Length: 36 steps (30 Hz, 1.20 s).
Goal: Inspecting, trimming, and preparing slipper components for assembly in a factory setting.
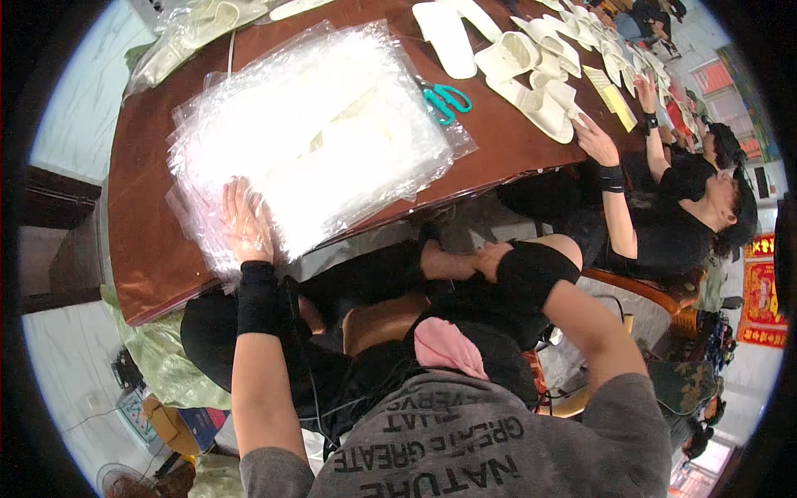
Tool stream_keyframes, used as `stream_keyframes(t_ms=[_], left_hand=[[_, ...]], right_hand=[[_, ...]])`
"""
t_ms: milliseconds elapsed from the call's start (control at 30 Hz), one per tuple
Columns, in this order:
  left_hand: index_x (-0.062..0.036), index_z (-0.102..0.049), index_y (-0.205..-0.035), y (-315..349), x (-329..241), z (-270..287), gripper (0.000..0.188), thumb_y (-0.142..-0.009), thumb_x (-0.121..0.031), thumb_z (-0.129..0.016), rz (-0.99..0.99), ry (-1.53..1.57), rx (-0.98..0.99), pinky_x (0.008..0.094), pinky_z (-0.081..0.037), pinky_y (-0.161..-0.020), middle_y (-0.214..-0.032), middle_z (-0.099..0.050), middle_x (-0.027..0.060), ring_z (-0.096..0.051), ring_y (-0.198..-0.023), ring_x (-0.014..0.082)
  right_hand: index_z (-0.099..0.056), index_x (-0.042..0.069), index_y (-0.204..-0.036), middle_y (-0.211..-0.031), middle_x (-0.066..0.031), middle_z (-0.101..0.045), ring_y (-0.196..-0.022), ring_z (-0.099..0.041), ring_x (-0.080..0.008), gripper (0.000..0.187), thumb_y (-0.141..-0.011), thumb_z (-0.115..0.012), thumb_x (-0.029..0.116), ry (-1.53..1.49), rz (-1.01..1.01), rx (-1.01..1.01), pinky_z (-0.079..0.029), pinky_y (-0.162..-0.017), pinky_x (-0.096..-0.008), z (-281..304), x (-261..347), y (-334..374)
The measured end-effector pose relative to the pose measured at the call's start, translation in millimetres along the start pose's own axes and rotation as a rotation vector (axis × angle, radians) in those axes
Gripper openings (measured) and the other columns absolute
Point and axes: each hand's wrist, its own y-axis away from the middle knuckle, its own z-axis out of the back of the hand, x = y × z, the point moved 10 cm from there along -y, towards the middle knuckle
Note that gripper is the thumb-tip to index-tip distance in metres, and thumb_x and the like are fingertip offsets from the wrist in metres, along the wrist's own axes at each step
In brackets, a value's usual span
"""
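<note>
A brown surface [145,216] spread out under and beyond the left hand's fingers, its near edge just behind them. On it lay a broad stack of clear plastic bags [332,158], the sheets slightly fanned at their borders; most of the stack lay to the right of those fingers and farther off, with its near left part directly beneath them. Glare washed out much of its middle. A co-worker in black [664,224] sat well to the right of the left fingers, one hand touching a slipper there.

Cream-coloured slippers [540,108] lay in a long scattered group beyond the fingers and to the right, while other pale slippers in clear wrapping [207,25] lay straight ahead of them, near the far edge.

The left hand [246,220] rested palm down on the bags, fingers extended and a little apart. The right hand [494,261] was below the surface's edge, well to the right of the left one, near a bare lower leg; whether its fingers were curled or gripping, I could not tell.

A pink cloth [448,349] lay nearer the body than either hand's fingers. Teal-handled scissors [437,95] lay at the stack's far right border, well apart from the left fingers.
</note>
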Motion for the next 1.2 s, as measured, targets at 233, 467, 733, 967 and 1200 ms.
stream_keyframes(t_ms=[233, 467, 733, 967, 1200], left_hand=[[-0.0077, -0.050, -0.131, 2.8, -0.7, 1.5, 0.046, -0.085, -0.010, -0.058, -0.037, 0.028, -0.038, 0.0400, -0.033, -0.108, -0.136, -0.046, 0.0137, -0.036, -0.133, 0.0309], [-0.0042, -0.046, -0.134, 12.5, 23.0, -7.7, 0.046, -0.089, -0.012, -0.052, 0.023, 0.500, -0.083, 0.0387, -0.032, -0.108, -0.141, -0.043, 0.0134, -0.035, -0.135, 0.0280], [0.0019, -0.050, -0.128, 2.9, -0.2, 3.9, 0.040, -0.088, 0.002, -0.051, -0.035, 0.158, -0.076, 0.0355, -0.032, -0.109, -0.138, -0.046, 0.0160, -0.037, -0.133, 0.0288], [0.0011, -0.051, -0.127, 1.8, -6.5, 9.3, 0.040, -0.087, -0.001, -0.055, -0.070, -0.015, -0.054, 0.0396, -0.034, -0.108, -0.138, -0.046, 0.0175, -0.038, -0.132, 0.0328], [-0.0013, -0.049, -0.129, 0.9, -3.6, 4.6, 0.040, -0.089, -0.007, -0.054, -0.067, 0.003, -0.027, 0.0408, -0.028, -0.111, -0.138, -0.046, 0.0157, -0.035, -0.134, 0.0333]], right_hand=[[-0.069, 0.015, -0.095, -0.113, -0.0079, -0.062, -0.109, -0.058, -0.0248, 0.021, -0.078, -0.060, 0.022, 0.033, -0.065, 0.264, -0.048, -0.086, -0.0449, -46.3, -11.1, 9.8], [-0.068, 0.015, -0.094, -0.106, -0.0080, -0.065, -0.101, -0.061, -0.0248, 0.022, -0.073, -0.066, 0.020, 0.278, 0.180, -0.386, -0.051, -0.077, -0.0467, 10.9, 58.5, -43.4], [-0.069, 0.014, -0.090, -0.100, -0.0078, -0.065, -0.096, -0.062, -0.0252, 0.017, -0.075, -0.064, 0.019, 0.164, 0.091, -0.204, -0.052, -0.073, -0.0456, -16.8, 17.1, -43.2], [-0.069, 0.014, -0.087, -0.094, -0.0076, -0.066, -0.092, -0.063, -0.0256, 0.014, -0.076, -0.062, 0.019, 0.149, 0.114, -0.204, -0.052, -0.070, -0.0445, -17.5, 32.0, -53.7], [-0.069, 0.014, -0.084, -0.088, -0.0074, -0.066, -0.087, -0.064, -0.0260, 0.011, -0.077, -0.061, 0.018, 0.081, 0.181, -0.272, -0.052, -0.067, -0.0435, -3.4, 10.0, -18.9]])
